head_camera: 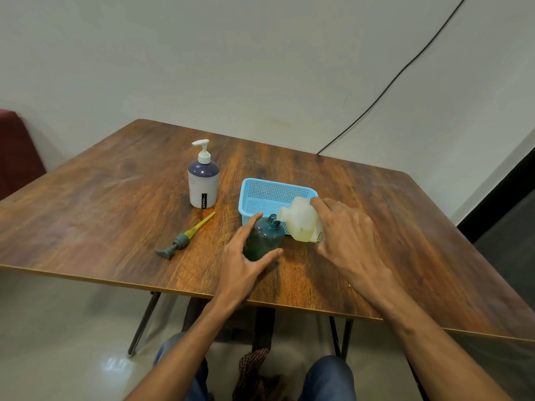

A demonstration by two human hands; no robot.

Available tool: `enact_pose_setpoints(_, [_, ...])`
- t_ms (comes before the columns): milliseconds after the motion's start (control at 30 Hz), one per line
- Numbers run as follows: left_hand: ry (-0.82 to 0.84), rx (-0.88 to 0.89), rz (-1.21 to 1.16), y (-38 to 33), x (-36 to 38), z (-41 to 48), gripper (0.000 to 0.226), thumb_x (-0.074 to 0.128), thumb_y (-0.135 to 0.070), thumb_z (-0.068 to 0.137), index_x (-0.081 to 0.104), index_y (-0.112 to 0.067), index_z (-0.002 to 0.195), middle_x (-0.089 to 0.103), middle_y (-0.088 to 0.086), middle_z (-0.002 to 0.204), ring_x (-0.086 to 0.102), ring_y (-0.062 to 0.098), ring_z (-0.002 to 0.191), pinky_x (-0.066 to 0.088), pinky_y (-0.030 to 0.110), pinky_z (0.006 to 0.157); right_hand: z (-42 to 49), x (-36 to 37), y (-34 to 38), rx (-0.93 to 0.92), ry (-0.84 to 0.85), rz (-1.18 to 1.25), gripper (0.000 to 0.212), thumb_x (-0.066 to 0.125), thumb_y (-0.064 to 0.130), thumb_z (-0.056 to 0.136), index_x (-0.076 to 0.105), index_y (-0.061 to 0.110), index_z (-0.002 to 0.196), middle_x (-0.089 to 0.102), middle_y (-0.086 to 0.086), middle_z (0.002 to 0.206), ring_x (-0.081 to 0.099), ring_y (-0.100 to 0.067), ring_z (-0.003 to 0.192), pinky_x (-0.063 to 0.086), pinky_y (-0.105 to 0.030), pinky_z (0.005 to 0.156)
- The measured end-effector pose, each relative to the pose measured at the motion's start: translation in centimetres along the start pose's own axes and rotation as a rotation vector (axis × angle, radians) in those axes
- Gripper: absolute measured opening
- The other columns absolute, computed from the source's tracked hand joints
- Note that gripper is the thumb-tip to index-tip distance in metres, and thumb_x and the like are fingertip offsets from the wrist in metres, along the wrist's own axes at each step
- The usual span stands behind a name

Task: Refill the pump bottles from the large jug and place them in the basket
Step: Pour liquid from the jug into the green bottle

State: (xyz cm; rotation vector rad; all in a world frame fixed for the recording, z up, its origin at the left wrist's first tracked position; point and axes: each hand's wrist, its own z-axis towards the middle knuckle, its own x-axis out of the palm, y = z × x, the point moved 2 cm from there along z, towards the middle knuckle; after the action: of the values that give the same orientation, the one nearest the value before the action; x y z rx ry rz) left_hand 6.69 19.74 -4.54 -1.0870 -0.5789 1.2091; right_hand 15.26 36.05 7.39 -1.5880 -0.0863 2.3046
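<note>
Lying loose on the counter (115,198) at 9 o'clock from the green bottle (265,238) is its grey pump (179,243), yellow tube pointing to 2 o'clock. Behind it at 11 o'clock a capped pump bottle (203,183) stands upright, its label reading "JOYO". The left hand (246,264) grips the open green bottle, steadying it just in front of the blue basket (260,189). The pale jug (301,221) is tilted at the bottle's 2 o'clock, its long axis running 4 to 10 o'clock and its mouth just beside the open neck. The right hand (347,233) grips the jug's base. The jug's label is too small to read.
</note>
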Motion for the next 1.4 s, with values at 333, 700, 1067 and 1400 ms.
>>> enact_pose_setpoints(333, [0.006, -0.007, 0.002, -0.07, 0.02, -0.07, 0.084, 0.084, -0.044, 0.075, 0.041, -0.047, 0.147, 0.045, -0.040, 0.133, 0.045, -0.011, 0.129, 0.049, 0.025, 0.106, -0.04, -0.06, 0.00, -0.002, 0.002, 0.007, 0.073, 0.086, 0.030, 0.070, 0.051, 0.018, 0.134, 0.067, -0.009, 0.122, 0.066, -0.028, 0.101, 0.056, -0.042, 0.078])
enact_pose_setpoints(700, [0.000, -0.002, -0.004, -0.03, 0.01, -0.02, 0.085, 0.086, -0.041, 0.075, 0.042, -0.044, 0.148, 0.049, -0.026, 0.141, 0.047, -0.006, 0.131, 0.049, 0.029, 0.107, -0.07, -0.24, 0.02, 0.002, 0.020, 0.001, 0.075, 0.087, 0.028, 0.067, 0.052, 0.017, 0.133, 0.068, -0.010, 0.122, 0.067, -0.029, 0.099, 0.056, -0.041, 0.075])
enact_pose_setpoints(1067, [0.003, -0.012, -0.003, 0.15, 0.01, -0.02, 0.085, 0.085, -0.044, 0.076, 0.042, -0.042, 0.150, 0.049, -0.023, 0.144, 0.046, -0.004, 0.132, 0.049, 0.032, 0.108, -0.04, -0.30, 0.07, -0.002, 0.018, 0.004, 0.076, 0.088, 0.031, 0.068, 0.051, 0.018, 0.133, 0.067, -0.009, 0.123, 0.067, -0.029, 0.101, 0.055, -0.040, 0.077])
enact_pose_setpoints(1400, [0.003, -0.016, 0.003, 0.09, 0.08, -0.01, 0.085, 0.085, -0.044, 0.076, 0.041, -0.045, 0.149, 0.046, -0.032, 0.139, 0.045, -0.007, 0.131, 0.049, 0.031, 0.107, -0.03, -0.38, 0.21, 0.008, 0.025, 0.026, 0.075, 0.087, 0.029, 0.068, 0.051, 0.018, 0.133, 0.067, -0.010, 0.123, 0.066, -0.030, 0.103, 0.055, -0.044, 0.083])
